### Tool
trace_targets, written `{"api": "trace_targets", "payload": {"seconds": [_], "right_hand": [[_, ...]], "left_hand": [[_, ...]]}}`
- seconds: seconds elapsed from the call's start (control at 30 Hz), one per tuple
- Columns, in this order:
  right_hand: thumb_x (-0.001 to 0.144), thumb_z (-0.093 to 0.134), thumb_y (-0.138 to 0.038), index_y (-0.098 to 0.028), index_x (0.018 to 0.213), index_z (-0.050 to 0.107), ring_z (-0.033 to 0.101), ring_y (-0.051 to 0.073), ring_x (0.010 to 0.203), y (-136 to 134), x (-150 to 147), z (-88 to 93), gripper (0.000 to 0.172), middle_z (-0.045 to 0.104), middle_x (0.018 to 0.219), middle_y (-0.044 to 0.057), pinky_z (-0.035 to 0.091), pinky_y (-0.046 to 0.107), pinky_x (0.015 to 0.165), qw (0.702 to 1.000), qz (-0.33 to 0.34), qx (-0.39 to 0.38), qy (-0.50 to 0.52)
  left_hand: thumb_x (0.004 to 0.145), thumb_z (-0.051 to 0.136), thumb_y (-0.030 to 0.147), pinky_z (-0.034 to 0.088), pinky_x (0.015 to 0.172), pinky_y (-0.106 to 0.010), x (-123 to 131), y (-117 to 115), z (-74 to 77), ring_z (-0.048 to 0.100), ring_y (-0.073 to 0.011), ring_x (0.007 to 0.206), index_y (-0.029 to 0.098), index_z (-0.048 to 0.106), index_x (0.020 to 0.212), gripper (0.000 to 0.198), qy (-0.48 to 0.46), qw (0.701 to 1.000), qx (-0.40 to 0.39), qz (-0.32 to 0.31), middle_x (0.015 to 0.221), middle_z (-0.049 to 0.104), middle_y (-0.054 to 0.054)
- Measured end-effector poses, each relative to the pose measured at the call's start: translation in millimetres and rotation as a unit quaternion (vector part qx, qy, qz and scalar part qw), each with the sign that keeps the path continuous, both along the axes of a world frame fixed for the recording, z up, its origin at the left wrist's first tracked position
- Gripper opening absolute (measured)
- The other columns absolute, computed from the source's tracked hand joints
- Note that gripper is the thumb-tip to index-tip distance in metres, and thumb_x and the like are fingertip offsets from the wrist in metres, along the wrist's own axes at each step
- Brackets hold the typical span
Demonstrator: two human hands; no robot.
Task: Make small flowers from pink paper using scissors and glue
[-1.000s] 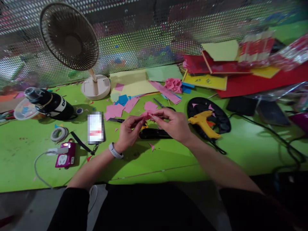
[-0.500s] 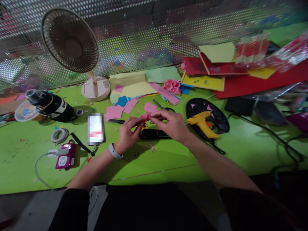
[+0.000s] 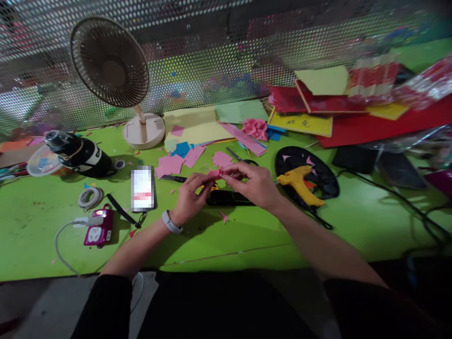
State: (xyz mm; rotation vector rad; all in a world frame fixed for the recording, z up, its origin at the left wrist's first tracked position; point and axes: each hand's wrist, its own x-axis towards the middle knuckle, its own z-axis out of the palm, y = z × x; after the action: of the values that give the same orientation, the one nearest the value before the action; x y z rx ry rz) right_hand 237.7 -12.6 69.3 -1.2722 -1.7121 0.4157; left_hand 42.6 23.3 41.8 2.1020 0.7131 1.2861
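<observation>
Here, left hand (image 3: 191,197): pinched on left side of small pink paper piece (image 3: 213,173).
Right hand (image 3: 253,184): pinched on its right side.
Paper: between both.

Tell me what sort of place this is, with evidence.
Likely a paper-craft work area: cut pink paper on a green tabletop, a yellow glue gun, and the left hand and right hand holding a small pink piece.
</observation>
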Motion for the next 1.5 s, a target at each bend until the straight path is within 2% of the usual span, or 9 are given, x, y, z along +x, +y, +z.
{"api": "trace_targets", "payload": {"seconds": [0.23, 0.4, 0.57, 0.67, 0.83, 1.0, 1.13, 1.37, 1.5], "right_hand": [[0.088, 0.066, -0.024, -0.021, 0.097, 0.070, 0.070, 0.016, 0.067, 0, 2, 0.3, 0.011, 0.077, 0.089, 0.005, 0.060, 0.029, 0.063, 1.000, 0.006, 0.006, -0.008], [0.089, 0.064, -0.026, -0.021, 0.098, 0.069, 0.064, 0.015, 0.064, 1, 2, 1.4, 0.011, 0.072, 0.091, 0.006, 0.058, 0.032, 0.067, 0.996, -0.030, 0.059, -0.063], [0.084, 0.067, -0.022, -0.023, 0.104, 0.066, 0.066, 0.024, 0.091, 2, 1, -0.2, 0.020, 0.066, 0.101, 0.009, 0.058, 0.038, 0.078, 0.986, -0.077, 0.104, -0.108], [0.083, 0.067, -0.022, -0.025, 0.104, 0.066, 0.065, 0.026, 0.097, 2, 1, -1.6, 0.021, 0.065, 0.101, 0.009, 0.056, 0.041, 0.083, 0.980, -0.096, 0.124, -0.123], [0.084, 0.067, -0.022, -0.025, 0.105, 0.066, 0.064, 0.028, 0.106, 5, 2, -5.2, 0.021, 0.068, 0.110, 0.009, 0.051, 0.046, 0.094, 0.980, -0.078, 0.127, -0.134], [0.084, 0.065, -0.019, -0.024, 0.105, 0.066, 0.067, 0.027, 0.096, 7, 4, -9.0, 0.022, 0.074, 0.099, 0.007, 0.052, 0.044, 0.087, 0.984, -0.057, 0.112, -0.129], [0.085, 0.063, -0.019, -0.026, 0.106, 0.066, 0.068, 0.025, 0.096, 6, 5, -6.4, 0.022, 0.074, 0.100, 0.006, 0.053, 0.044, 0.088, 0.986, -0.037, 0.094, -0.133], [0.089, 0.060, -0.021, -0.027, 0.109, 0.066, 0.070, 0.025, 0.095, 9, 5, -8.7, 0.022, 0.076, 0.101, 0.005, 0.049, 0.049, 0.103, 0.986, -0.001, 0.095, -0.137], [0.089, 0.060, -0.023, -0.026, 0.108, 0.066, 0.070, 0.025, 0.098, 9, 6, -7.8, 0.021, 0.076, 0.104, 0.006, 0.045, 0.053, 0.106, 0.989, 0.014, 0.074, -0.123]], "left_hand": [[0.094, 0.062, 0.025, 0.059, 0.074, -0.028, -1, 0, -2.0, 0.067, -0.0130, 0.082, 0.017, 0.071, 0.107, 0.018, -0.024, 0.995, -0.098, -0.007, 0.093, 0.069, -0.007], [0.093, 0.064, 0.026, 0.060, 0.073, -0.029, 1, 0, -1.1, 0.067, -0.0131, 0.081, 0.018, 0.072, 0.105, 0.017, -0.038, 0.993, -0.109, -0.008, 0.093, 0.069, -0.007], [0.093, 0.063, 0.027, 0.061, 0.074, -0.029, 0, 0, -0.5, 0.068, -0.0134, 0.081, 0.016, 0.072, 0.105, 0.018, -0.035, 0.994, -0.107, -0.015, 0.093, 0.068, -0.007], [0.094, 0.063, 0.027, 0.061, 0.075, -0.029, -1, 0, -1.1, 0.068, -0.0137, 0.082, 0.016, 0.071, 0.106, 0.018, -0.028, 0.994, -0.103, -0.017, 0.094, 0.068, -0.008], [0.093, 0.064, 0.023, 0.059, 0.074, -0.029, -1, 1, 0.2, 0.068, -0.0144, 0.084, 0.017, 0.071, 0.105, 0.016, -0.027, 0.997, -0.072, -0.018, 0.093, 0.069, -0.008], [0.092, 0.063, 0.016, 0.058, 0.075, -0.028, -1, 2, 4.0, 0.068, -0.0144, 0.086, 0.018, 0.070, 0.105, 0.015, -0.004, 1.000, 0.023, -0.021, 0.091, 0.072, -0.006], [0.092, 0.061, 0.012, 0.058, 0.076, -0.028, -2, 3, 1.5, 0.068, -0.0144, 0.089, 0.019, 0.066, 0.111, 0.021, 0.018, 0.996, 0.082, -0.027, 0.097, 0.071, -0.007], [0.093, 0.059, 0.011, 0.058, 0.078, -0.029, -4, 5, 0.5, 0.067, -0.0149, 0.091, 0.020, 0.064, 0.115, 0.024, 0.027, 0.994, 0.096, -0.046, 0.100, 0.071, -0.007], [0.093, 0.059, 0.013, 0.057, 0.076, -0.030, -5, 8, 3.1, 0.067, -0.0152, 0.089, 0.020, 0.066, 0.109, 0.019, 0.015, 0.996, 0.071, -0.045, 0.095, 0.071, -0.006]]}}
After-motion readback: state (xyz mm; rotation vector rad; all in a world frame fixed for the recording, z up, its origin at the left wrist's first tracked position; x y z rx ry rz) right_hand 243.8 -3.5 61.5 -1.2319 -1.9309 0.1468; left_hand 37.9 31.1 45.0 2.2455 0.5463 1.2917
